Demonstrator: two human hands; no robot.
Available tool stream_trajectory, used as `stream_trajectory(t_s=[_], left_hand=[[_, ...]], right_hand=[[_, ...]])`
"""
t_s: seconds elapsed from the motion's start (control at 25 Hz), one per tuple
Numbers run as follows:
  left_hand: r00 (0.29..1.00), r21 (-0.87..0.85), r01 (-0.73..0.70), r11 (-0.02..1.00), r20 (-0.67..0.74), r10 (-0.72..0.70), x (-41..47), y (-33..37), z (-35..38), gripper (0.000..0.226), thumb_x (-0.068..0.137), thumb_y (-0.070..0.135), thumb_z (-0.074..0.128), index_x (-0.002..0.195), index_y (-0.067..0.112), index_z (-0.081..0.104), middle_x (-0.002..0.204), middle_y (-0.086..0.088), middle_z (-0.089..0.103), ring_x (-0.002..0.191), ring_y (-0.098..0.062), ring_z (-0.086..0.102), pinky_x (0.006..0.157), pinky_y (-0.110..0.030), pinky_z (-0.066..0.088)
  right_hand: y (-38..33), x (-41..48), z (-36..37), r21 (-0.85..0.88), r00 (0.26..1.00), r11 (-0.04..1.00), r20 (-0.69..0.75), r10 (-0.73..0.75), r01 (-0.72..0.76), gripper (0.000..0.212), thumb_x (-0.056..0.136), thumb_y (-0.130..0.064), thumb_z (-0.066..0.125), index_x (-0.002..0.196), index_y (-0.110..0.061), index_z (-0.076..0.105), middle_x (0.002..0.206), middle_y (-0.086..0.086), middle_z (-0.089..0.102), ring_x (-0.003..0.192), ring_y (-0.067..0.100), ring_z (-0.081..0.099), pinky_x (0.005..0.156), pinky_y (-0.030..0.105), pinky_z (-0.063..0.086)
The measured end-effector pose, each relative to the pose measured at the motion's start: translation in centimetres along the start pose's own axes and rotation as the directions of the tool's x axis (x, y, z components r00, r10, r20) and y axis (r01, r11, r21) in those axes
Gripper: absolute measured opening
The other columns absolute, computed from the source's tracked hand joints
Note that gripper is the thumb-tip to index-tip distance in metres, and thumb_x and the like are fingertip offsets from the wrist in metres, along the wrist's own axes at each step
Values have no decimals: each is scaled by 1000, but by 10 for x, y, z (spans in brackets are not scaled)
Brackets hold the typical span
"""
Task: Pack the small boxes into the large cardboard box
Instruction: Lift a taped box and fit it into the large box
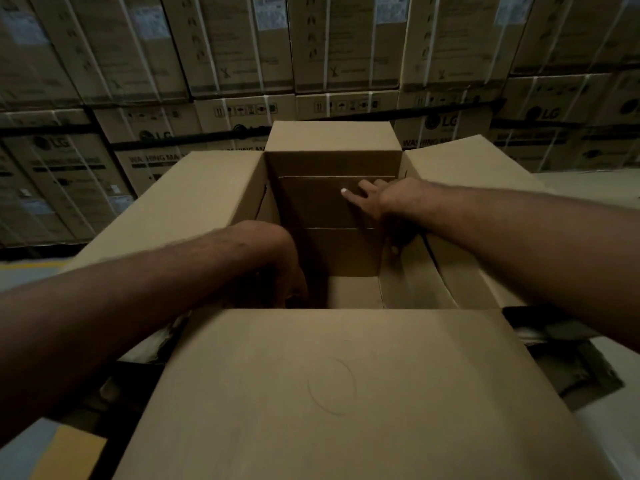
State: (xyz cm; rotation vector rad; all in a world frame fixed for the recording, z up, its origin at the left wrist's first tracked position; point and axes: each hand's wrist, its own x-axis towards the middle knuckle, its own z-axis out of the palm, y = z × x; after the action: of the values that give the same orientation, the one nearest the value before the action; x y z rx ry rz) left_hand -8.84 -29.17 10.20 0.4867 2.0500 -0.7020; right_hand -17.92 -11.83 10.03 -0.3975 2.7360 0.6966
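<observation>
Stacked cartons (152, 157) behind bore LG logos and the partial print "WASHING MA…". Handling symbols ran along the upper row. White labels (272, 8) were unreadable.

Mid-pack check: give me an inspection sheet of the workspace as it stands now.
Surface: pale floor; what the box stands on is hidden by its flaps.
Job's things: large cardboard box, flaps open; small boxes stacked inside against the far wall.
Clutter: dark shapes under the near flap, unclear.
Hands: right hand, fingers spread flat on the small boxes; left hand reaches down inside, fingers hidden.
Cables: nothing seen.
Surroundings: strapped washing-machine cartons stacked behind.
</observation>
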Motion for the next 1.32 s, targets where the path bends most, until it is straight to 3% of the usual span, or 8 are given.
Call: stream_trajectory(t_s=[0.16,0.24,0.36,0.72,0.84,0.96,1.12,1.32], left_hand=[[999,-96,-4,995,-40,0,-7,1,5,73,99,18,61,160,16,21,164,-8,27,148,-32,30,114,-39,34],[990,-202,-33,979,-141,4,-16,1,4,76,98,21,64,160,17,21,164,-6,27,148,-29,31,111,-33,36],[960,-296,-100,950,-281,13,-17,-1,6,77,95,28,68,158,15,27,161,-6,32,145,-28,37,115,-40,39],[862,-321,-194,927,-507,5,-47,7,14,47,96,13,66,141,15,52,134,-7,59,120,-25,60,101,-43,52],[724,-301,-184,936,-685,-78,-70,10,19,33,99,25,62,132,22,59,125,-1,64,111,-17,62,97,-39,53],[511,-344,-177,922,-833,-213,-98,21,28,35,98,35,62,131,28,60,122,6,65,110,-12,61,92,-35,53],[217,-384,-413,826,-922,-321,-129,49,45,31,96,41,63,124,28,66,116,8,69,104,-8,64,86,-37,58],[134,-292,-388,874,-956,-260,-162,120,61,30,95,46,61,122,31,66,113,12,70,99,-4,65,81,-31,58]], right_hand=[[-5,-1,-7,-8,999,999,-7,-47,47,137,72,-23,91,162,-36,-12,172,6,-9,158,34,2,122,58,21],[-10,-3,-10,-10,995,996,-39,-94,93,110,78,-27,87,163,-31,18,167,9,22,150,33,30,117,54,36],[-18,-14,-9,-20,979,981,-66,-195,194,56,81,-33,85,130,-21,61,122,3,64,108,21,65,94,41,58],[-38,-79,-23,-65,935,964,-236,-266,258,21,94,-35,70,112,-25,63,87,-8,56,99,16,62,104,46,47],[-29,-112,-29,13,928,981,-329,-176,191,19,95,-39,67,108,-27,61,96,-6,62,102,16,60,102,47,44],[-16,-147,-27,211,868,964,-494,-38,162,30,97,-38,66,124,-26,66,112,-5,68,96,11,57,95,41,46],[-1,-194,-10,518,769,824,-616,173,229,24,96,-37,69,119,-30,69,113,-9,69,99,5,60,78,26,49],[8,-259,30,574,686,752,-690,230,324,22,95,-38,70,117,-34,71,123,-11,67,108,3,55,87,29,42]])
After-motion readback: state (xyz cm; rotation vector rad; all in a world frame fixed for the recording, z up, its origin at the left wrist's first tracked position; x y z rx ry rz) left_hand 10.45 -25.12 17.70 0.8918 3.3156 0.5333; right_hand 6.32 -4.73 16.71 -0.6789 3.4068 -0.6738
